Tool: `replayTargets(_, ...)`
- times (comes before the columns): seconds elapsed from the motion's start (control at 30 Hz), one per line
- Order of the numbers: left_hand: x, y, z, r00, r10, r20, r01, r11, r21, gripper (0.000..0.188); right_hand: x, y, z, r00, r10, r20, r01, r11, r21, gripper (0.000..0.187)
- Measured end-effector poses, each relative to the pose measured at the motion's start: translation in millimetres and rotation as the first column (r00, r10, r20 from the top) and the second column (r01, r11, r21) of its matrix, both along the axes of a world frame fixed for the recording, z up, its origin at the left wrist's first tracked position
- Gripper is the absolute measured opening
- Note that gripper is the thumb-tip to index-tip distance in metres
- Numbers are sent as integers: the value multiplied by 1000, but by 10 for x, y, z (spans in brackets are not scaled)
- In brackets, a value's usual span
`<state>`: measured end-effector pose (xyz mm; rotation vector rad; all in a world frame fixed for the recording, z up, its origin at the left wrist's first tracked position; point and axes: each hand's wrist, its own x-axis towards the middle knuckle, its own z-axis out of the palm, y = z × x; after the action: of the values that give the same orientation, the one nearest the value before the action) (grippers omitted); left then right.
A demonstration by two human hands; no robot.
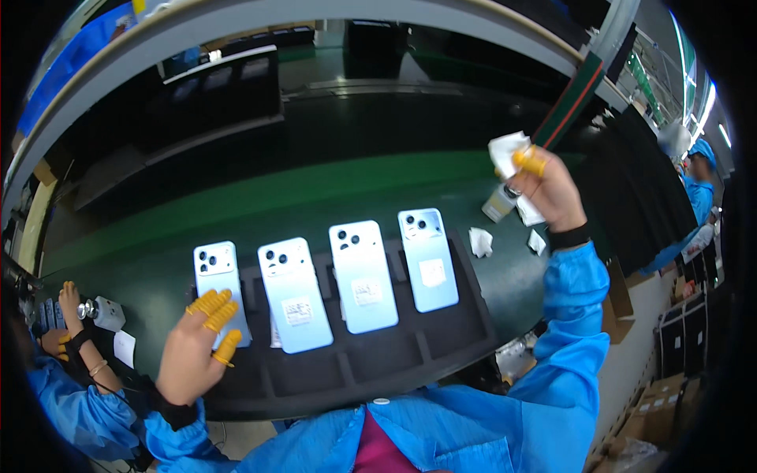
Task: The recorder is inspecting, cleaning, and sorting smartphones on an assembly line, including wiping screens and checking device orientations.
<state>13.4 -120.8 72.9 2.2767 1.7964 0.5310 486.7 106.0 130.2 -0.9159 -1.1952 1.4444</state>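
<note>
phones (293, 288), four in a row, pale blue, lie camera side up over a black compartmented tray (382, 363) before the person. whether each is fully seated cannot be told.

risks, left to right. left hand (189, 355): fingers bent and parted, in yellow covers (206, 309), above the lower part of the leftmost phone (225, 288); contact cannot be confirmed. judged hazard: uneven pressure could skew this phone or push it off the tray's left end. middle phones: gaps are narrow, so a knock to one could carry to its neighbour. right hand (552, 197): fingers pinched on a folded white wipe (507, 152), raised just over a small bottle (498, 203). a low wrist could tip the bottle and, if it holds liquid, wet the tray. loose white scraps (480, 242) nearby could be dragged onto the rightmost phone (430, 248) by a sleeve.

surface and room, left to right. a co-worker's hand (69, 299) and blue sleeve (87, 426) occupy the far left, near a white container (110, 315) and a paper slip (124, 348). the counter (512, 288) is dark green, with a brighter green band across it beyond the phones. to the right stand a green post (572, 102) with a red stripe, a black panel (646, 181), a second co-worker (698, 189) in blue, and cardboard boxes (662, 410) low down.
</note>
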Motion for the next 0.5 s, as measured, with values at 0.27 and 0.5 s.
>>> replayTargets(0.27, 865, 634, 235, 898, -410, -158, 409, 912, -38, 40, 110, -522, -723, 900, 44, -434, -181, 943, -279, 34)
replayTargets(0.5, 1642, 1090, -400, 722, -689, -66, 691, 723, 21, 47, -136, -344, -593, 870, -82, 486, -77, 951, 300, 24)
